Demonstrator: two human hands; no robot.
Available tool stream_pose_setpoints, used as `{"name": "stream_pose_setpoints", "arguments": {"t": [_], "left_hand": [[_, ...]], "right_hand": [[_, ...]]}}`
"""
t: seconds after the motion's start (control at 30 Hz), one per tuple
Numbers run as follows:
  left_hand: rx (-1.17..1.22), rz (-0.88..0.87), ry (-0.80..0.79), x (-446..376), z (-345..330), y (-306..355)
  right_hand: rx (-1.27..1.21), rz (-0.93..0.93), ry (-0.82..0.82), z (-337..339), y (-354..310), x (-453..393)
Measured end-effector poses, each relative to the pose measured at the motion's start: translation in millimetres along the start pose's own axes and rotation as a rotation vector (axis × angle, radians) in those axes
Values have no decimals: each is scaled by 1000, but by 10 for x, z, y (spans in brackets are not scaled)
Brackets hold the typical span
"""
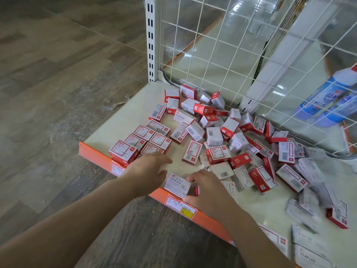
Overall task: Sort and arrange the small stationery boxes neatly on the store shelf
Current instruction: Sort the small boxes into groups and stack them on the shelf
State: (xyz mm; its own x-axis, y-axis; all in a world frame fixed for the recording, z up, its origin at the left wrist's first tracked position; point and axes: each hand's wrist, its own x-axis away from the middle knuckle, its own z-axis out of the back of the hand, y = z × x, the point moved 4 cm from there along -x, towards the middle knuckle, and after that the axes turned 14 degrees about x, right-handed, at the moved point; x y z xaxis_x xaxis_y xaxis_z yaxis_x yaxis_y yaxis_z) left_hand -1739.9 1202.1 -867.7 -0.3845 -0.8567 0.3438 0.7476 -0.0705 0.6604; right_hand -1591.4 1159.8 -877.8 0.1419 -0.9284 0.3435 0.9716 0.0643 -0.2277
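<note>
Several small red-and-white and grey stationery boxes lie scattered over the cream shelf (pixel 119 120). A tidy block of red-and-white paper-clip boxes (pixel 139 144) stands at the front left. Between my hands, at the shelf's front edge, lies a grey paper-clips box (pixel 177 184). My right hand (pixel 208 188) grips that box, fingers on its far right edge and thumb at its near side. A red box edge shows under the same hand. My left hand (pixel 148 171) lies flat with straight fingers just left of the grey box, beside the tidy block.
An orange price rail (pixel 96 153) with labels runs along the shelf front. A white wire grid (pixel 212 55) backs the shelf, with a slotted upright (pixel 151 39) at its corner. Blue bottles (pixel 328 101) lie behind the grid at the right. Wood-look floor lies to the left.
</note>
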Motion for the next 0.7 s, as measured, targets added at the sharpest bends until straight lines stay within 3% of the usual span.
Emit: {"name": "stream_pose_setpoints", "arguments": {"t": [0.3, 0.7], "left_hand": [[-98, -39, -191, -11, -200, 118], [-106, -20, -170, -52, -284, 199]], "right_hand": [[-81, -70, -3, 46, 269, 144], [141, -8, 59, 47, 475, 260]]}}
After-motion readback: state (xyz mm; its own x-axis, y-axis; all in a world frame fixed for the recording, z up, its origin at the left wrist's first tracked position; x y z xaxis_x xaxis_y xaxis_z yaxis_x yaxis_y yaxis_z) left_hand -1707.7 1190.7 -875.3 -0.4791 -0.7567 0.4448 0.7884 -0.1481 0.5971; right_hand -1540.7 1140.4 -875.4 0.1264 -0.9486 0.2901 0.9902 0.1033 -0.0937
